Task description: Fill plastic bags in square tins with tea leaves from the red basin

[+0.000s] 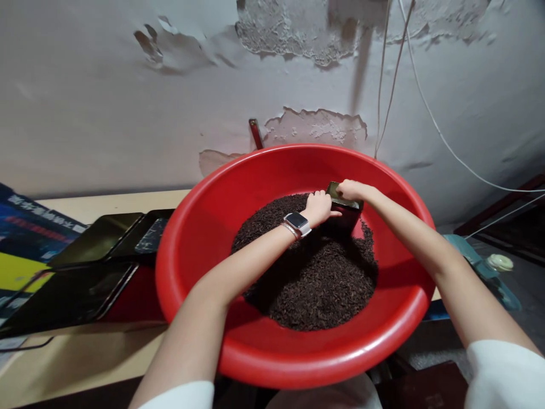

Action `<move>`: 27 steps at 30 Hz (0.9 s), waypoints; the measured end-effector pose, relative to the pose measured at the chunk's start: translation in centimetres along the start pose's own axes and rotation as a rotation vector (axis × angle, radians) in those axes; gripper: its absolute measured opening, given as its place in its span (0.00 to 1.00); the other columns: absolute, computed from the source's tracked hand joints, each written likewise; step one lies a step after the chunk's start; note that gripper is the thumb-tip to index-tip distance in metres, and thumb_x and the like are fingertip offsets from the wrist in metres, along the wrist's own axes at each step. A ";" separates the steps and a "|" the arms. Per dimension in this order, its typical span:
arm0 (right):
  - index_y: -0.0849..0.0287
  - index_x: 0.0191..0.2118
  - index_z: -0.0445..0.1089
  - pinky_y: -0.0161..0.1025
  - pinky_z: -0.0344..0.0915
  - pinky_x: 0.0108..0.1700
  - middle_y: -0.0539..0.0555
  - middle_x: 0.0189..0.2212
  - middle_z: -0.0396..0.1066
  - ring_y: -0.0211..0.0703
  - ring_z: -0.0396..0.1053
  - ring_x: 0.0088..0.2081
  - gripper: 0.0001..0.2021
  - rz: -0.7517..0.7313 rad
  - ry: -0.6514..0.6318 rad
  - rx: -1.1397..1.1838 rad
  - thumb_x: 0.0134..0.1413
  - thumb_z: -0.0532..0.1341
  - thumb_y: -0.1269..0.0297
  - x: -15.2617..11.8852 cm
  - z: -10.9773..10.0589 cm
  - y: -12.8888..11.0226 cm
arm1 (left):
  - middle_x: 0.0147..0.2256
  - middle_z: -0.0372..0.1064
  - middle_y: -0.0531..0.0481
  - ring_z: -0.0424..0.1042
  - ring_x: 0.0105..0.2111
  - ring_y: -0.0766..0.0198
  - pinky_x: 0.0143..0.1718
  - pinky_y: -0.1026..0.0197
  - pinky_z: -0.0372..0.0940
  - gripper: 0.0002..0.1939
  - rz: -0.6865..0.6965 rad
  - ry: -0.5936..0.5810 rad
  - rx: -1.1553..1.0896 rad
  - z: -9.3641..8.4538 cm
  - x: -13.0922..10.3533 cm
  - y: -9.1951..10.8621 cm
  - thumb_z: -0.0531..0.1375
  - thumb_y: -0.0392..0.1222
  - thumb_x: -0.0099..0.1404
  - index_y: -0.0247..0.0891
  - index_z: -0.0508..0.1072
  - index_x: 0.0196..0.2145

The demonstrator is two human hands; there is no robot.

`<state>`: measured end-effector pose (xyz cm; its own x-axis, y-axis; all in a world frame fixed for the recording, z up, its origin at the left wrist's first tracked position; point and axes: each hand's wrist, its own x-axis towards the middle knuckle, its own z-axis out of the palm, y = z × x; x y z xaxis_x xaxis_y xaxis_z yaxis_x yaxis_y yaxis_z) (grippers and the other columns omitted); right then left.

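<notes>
Gripping a dark container (349,217) inside the red basin (191,250), toward its far right side, my left hand (319,208) is closed on the edge; my right hand (349,190) bends over the mouth, fingertips hidden, so I cannot tell its hold. The container's base is lost in shadow among dark shreds (315,295). Behind the basin, its rim cuts off a red handle (256,134); left of it, dark trays (96,241) crowd close.
</notes>
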<state>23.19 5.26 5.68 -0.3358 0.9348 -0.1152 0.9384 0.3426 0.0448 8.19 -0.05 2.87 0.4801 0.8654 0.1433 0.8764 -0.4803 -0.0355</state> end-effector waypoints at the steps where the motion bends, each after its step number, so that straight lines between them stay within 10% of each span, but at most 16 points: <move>1: 0.59 0.37 0.76 0.39 0.63 0.40 0.60 0.38 0.75 0.48 0.72 0.40 0.09 0.021 0.041 0.005 0.52 0.59 0.69 -0.6 -0.6 0.6 | 0.52 0.64 0.28 0.67 0.49 0.45 0.45 0.54 0.60 0.35 0.006 0.008 -0.029 0.0 -0.2 -0.3 0.56 0.63 0.63 0.24 0.69 0.49; 8: 0.60 0.29 0.68 0.38 0.65 0.39 0.53 0.28 0.72 0.40 0.69 0.32 0.07 0.040 0.604 0.654 0.53 0.57 0.64 -4.4 -1.7 3.9 | 0.55 0.59 0.32 0.61 0.54 0.48 0.52 0.52 0.60 0.32 0.048 0.199 -0.375 -1.4 0.9 -0.7 0.59 0.57 0.63 0.28 0.60 0.55; 14: 0.57 0.25 0.63 0.39 0.68 0.34 0.49 0.23 0.66 0.39 0.66 0.28 0.18 -0.016 0.707 1.240 0.42 0.65 0.48 -4.2 -0.8 2.9 | 0.53 0.60 0.36 0.62 0.53 0.46 0.52 0.50 0.61 0.37 -0.037 0.229 -0.575 -2.1 2.6 1.5 0.63 0.62 0.56 0.32 0.61 0.52; 20: 0.59 0.33 0.65 0.39 0.66 0.42 0.52 0.33 0.71 0.40 0.69 0.35 0.16 -0.016 0.711 1.080 0.36 0.67 0.60 -4.7 -0.7 2.7 | 0.50 0.62 0.35 0.65 0.52 0.48 0.49 0.52 0.64 0.22 -0.230 0.298 -0.478 -2.0 3.4 2.8 0.63 0.41 0.61 0.30 0.63 0.50; 27: 0.60 0.26 0.67 0.35 0.63 0.38 0.52 0.26 0.71 0.41 0.68 0.34 0.04 0.219 0.330 0.546 0.41 0.59 0.75 -6.4 -1.8 3.5 | 0.38 0.74 0.39 0.72 0.44 0.49 0.44 0.53 0.66 0.08 -0.275 0.186 -0.367 -4.7 4.2 -0.7 0.58 0.37 0.62 0.35 0.76 0.36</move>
<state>28.51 0.64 8.35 -0.0594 0.9866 0.1523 0.8651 0.1270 -0.4853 9.47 3.25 8.14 0.1886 0.9433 0.2733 0.8822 -0.2850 0.3747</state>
